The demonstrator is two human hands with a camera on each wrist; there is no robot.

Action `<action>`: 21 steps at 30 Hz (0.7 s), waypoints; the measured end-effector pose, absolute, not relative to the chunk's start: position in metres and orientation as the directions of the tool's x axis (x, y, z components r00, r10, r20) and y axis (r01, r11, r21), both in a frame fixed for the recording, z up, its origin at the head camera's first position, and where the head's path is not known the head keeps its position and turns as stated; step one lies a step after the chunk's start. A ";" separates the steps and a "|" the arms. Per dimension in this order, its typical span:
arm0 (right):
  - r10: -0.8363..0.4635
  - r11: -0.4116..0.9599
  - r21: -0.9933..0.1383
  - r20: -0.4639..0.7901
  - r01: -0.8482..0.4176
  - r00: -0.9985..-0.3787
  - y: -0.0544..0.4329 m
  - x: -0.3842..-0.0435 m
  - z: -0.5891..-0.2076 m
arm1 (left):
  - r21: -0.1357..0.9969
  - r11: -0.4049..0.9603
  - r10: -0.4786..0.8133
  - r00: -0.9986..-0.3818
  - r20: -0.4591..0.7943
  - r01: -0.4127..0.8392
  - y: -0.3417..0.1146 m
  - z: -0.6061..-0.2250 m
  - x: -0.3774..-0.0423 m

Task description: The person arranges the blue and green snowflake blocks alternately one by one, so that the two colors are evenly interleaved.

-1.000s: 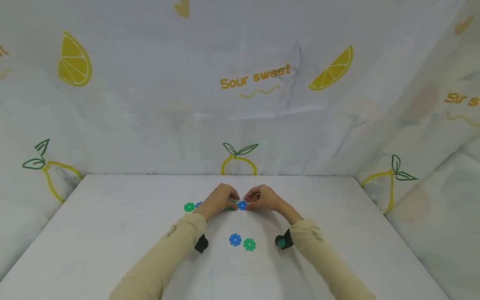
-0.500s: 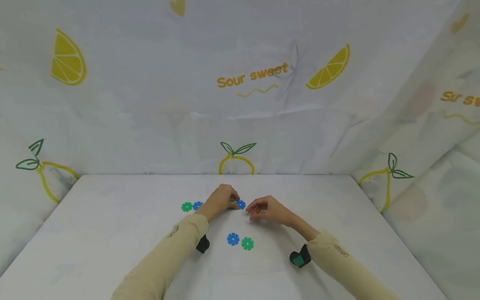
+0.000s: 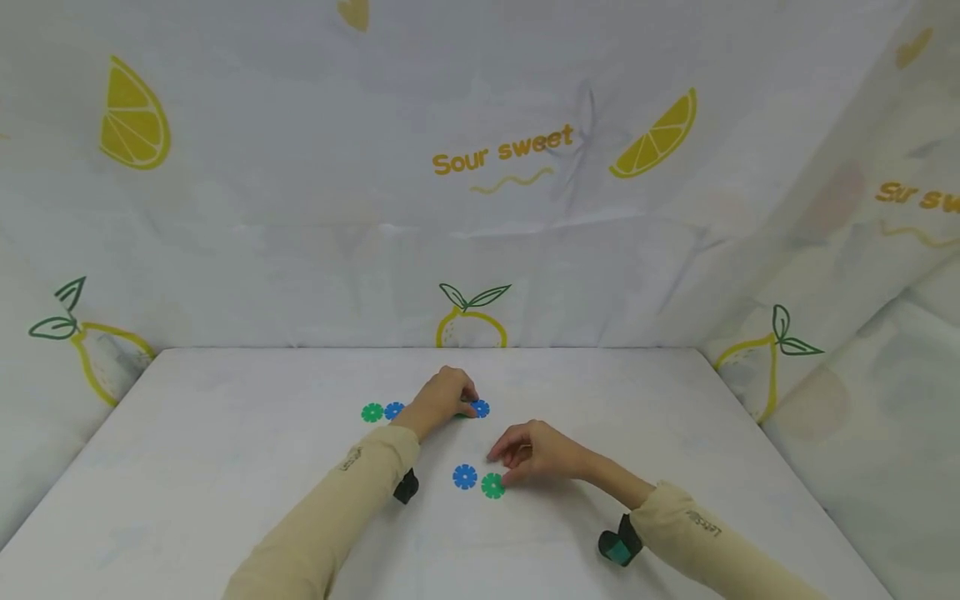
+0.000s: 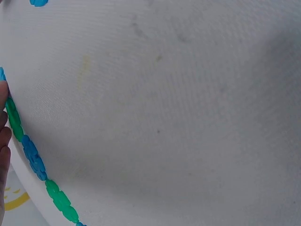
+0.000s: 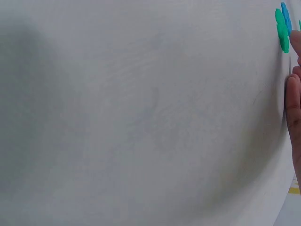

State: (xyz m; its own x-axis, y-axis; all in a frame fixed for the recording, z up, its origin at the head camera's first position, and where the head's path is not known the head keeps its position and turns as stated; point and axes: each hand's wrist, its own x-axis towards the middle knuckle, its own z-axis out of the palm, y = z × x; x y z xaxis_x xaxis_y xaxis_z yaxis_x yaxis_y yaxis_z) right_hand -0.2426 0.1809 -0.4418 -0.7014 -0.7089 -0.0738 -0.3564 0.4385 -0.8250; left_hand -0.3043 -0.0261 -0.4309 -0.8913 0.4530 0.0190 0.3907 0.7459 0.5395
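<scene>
My left hand (image 3: 441,397) pinches a row of notched plastic snowflake discs near its right end, where a blue disc (image 3: 482,408) sticks out past the fingertips. A green disc (image 3: 372,412) and a blue one (image 3: 393,411) show at the row's left end; the hand hides the middle. In the left wrist view green (image 4: 61,201) and blue discs (image 4: 34,157) alternate edge to edge. Nearer the front, my right hand (image 3: 551,452) has its thumb at the edge of a loose green disc (image 3: 492,486), fingers loosely bent above the table.
Left of the loose green disc lies a loose blue disc (image 3: 464,477). The white table (image 3: 225,500) ends at a lemon-printed cloth backdrop (image 3: 337,275). Dark wrist-worn cameras hang under both sleeves, the right one (image 3: 620,546) low over the table.
My right hand has left the blue disc at the row's right end and moved toward the front, down to the loose green disc. My left hand stays at the row.
</scene>
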 end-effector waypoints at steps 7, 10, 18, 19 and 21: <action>-0.773 0.424 -0.777 -0.042 -0.466 -0.633 0.179 -0.244 -0.442 | 0.546 0.750 0.442 -0.897 0.007 0.373 -0.025 -0.430 -0.303; -0.799 0.406 -0.770 -0.038 -0.492 -0.600 0.179 -0.246 -0.441 | 0.548 0.747 0.442 -0.897 0.013 0.376 -0.026 -0.429 -0.303; -0.807 0.428 -0.783 -0.108 -0.451 -0.580 0.177 -0.252 -0.439 | 0.564 0.745 0.435 -0.901 -0.007 0.355 -0.026 -0.430 -0.303; -0.808 0.430 -0.784 -0.112 -0.449 -0.578 0.177 -0.253 -0.439 | 0.567 0.745 0.432 -0.902 -0.008 0.351 -0.025 -0.430 -0.303; -0.811 0.429 -0.784 -0.116 -0.448 -0.574 0.176 -0.253 -0.440 | 0.572 0.744 0.428 -0.904 -0.010 0.346 -0.025 -0.430 -0.304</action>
